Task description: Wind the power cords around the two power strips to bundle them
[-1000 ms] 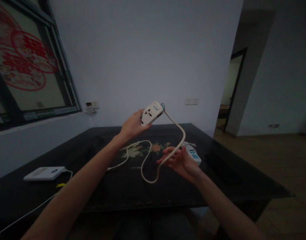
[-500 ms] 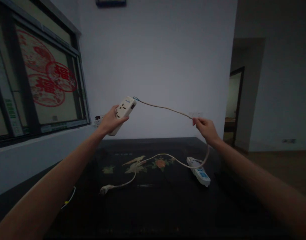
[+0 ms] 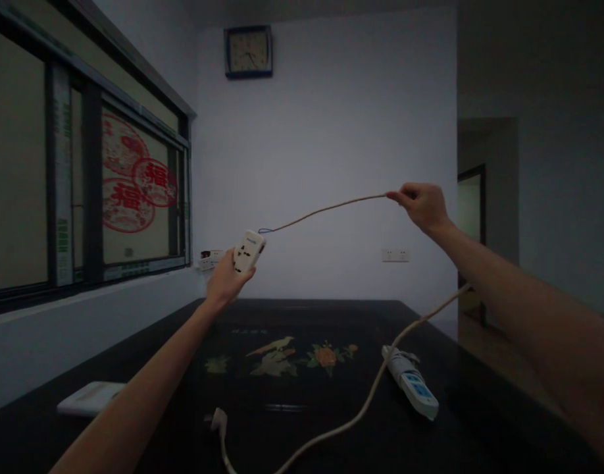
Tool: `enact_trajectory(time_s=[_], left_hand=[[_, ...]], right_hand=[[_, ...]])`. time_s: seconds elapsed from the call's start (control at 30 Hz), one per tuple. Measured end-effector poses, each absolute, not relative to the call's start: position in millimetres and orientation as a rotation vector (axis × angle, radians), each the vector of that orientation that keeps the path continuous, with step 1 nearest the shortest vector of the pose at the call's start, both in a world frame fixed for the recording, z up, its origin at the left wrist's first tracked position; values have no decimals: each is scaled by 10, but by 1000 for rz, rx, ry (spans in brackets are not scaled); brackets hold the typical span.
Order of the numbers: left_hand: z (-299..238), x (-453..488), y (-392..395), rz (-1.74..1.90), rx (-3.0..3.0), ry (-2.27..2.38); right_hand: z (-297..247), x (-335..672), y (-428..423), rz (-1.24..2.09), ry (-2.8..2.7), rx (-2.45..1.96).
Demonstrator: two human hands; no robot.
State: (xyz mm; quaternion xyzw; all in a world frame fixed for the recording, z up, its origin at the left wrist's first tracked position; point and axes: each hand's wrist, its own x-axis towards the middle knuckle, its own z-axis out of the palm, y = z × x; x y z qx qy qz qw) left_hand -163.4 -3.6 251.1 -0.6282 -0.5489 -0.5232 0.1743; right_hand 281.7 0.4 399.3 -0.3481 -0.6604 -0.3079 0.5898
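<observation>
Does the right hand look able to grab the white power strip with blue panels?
Probably not yet: the right hand pinches the thin beige cord, which appears to cross that power strip.

Black table [image 3: 302, 392] with a cord-wrapped power strip [image 3: 414, 387] and flat white device [image 3: 87, 398].

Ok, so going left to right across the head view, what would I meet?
Red round window decals → white power strip in the left hand → painted orange flower on the tabletop → right hand pinching the beige cord → dark-framed doorway.
</observation>
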Motion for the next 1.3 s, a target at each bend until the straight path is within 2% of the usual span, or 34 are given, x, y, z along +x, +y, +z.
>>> enact_trajectory(time_s=[0.17,0.33,0.53,0.73,0.9,1.07,1.3], left_hand=[[2280,-1509,-117,-1477,-1848,-1510],[2357,-1459,-206,-1556,-1794,-1434],[2413,-1167,-310,-1396,-1894,-1368],[2299,-927,-377,-1561,-2150,-1278],[2093,-897,-476,-1589,-2387,-1454],[1756,-744,-576,-1611,-2562,-1546],[1451,-372,-645,-1899,-2622,-1378]], right_hand=[[3527,2849,238,-581,-1778,-990],[2878,2587,297,-403,-1876,-1074],[2533,2002,78,-635,-1971,-1153],[2675,2012,-84,-1035,-2005,-1012],[3042,2250,-136,-1182,-2080,-1015],[3469,2138,-248,-1095,-2056,-1130],[3852,1719,-489,-771,-2082,-900]])
